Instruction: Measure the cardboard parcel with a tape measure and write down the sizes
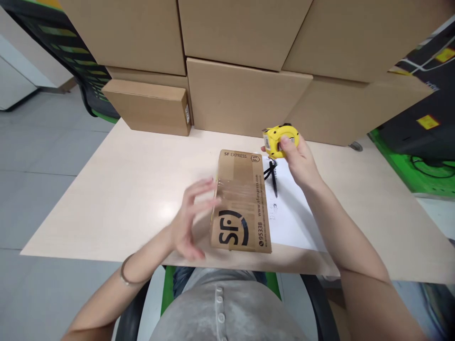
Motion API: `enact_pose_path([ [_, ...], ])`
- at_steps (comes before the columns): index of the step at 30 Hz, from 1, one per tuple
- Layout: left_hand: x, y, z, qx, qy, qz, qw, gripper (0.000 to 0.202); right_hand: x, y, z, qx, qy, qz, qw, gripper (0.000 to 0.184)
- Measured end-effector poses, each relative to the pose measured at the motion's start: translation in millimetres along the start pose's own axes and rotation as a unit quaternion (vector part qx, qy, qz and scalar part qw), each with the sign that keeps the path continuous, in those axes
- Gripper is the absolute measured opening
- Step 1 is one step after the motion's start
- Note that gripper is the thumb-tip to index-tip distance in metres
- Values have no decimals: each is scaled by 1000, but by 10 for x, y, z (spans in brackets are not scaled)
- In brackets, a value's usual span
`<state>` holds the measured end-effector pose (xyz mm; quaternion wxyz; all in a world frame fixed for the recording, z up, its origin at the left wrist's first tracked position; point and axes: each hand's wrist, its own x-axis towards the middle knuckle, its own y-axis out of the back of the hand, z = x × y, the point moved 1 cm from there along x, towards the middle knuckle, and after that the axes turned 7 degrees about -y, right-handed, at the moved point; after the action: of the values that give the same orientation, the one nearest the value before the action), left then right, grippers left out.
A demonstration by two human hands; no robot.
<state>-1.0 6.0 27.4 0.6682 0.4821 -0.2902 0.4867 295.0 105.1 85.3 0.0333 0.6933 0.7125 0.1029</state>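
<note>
A yellow tape measure [273, 142] is gripped in my right hand [298, 158], raised above the far right corner of a small cardboard box. That SF Express box [240, 203] lies on the table in front of me, with clear tape across its middle. My left hand [192, 218] is beside the box's left edge, fingers spread and slightly blurred, holding nothing; whether a fingertip touches the box I cannot tell. Right of the box are a white sheet of paper [295, 218] with faint handwriting and a black pen [273, 180] lying on it, partly under a black strap-like thing.
Large cardboard boxes [245, 94] are stacked like a wall along the table's back edge. A flatter closed carton [152, 106] stands at the back left of the pale table [106, 199]. Dark equipment [423, 113] sits on a green surface at the right.
</note>
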Motion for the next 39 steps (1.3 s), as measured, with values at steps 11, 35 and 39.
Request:
enact_pose_path([
  [11, -78, -9, 105, 95, 171, 218, 956, 51, -380, 239, -250, -26, -39, 74, 996, 50],
  [35, 2, -93, -151, -327, 568, 195, 730, 53, -843, -483, -110, -312, 139, -126, 931, 35],
  [39, -85, -119, -207, -303, 560, 210, 742, 50, -870, -526, -71, -310, 144, -98, 935, 33],
])
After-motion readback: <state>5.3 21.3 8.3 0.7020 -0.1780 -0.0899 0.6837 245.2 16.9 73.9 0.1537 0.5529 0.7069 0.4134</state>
